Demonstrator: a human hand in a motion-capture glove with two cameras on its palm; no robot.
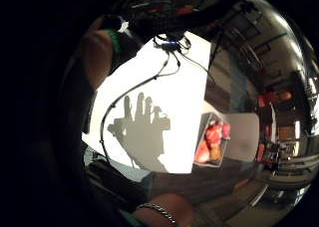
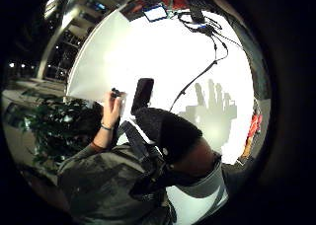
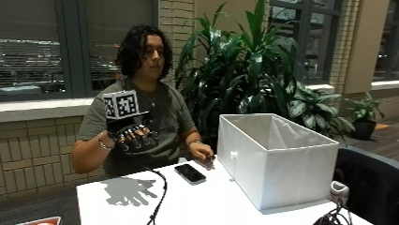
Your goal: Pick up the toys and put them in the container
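My gloved right hand [image 3: 133, 136] is raised well above the white table [image 3: 199, 201], fingers spread and holding nothing. Its shadow [image 3: 129, 191] with straight fingers falls on the tabletop below. The white box container [image 3: 274, 159] stands on the table's right side, apart from the hand. In the little finger side palm view, red and orange toys [image 1: 213, 142] lie inside the container [image 1: 243, 137]. The thumb side palm view shows those red toys [image 2: 254, 127] only at the table's edge. I see no toys on the open tabletop.
A black phone [image 3: 190, 173] lies on the table beside the person's bare left hand [image 3: 203, 152]. A black cable [image 3: 159, 197] runs across the tabletop. A red-and-white thing [image 3: 42, 221] sits at the near left corner. Large plants [image 3: 249, 70] stand behind.
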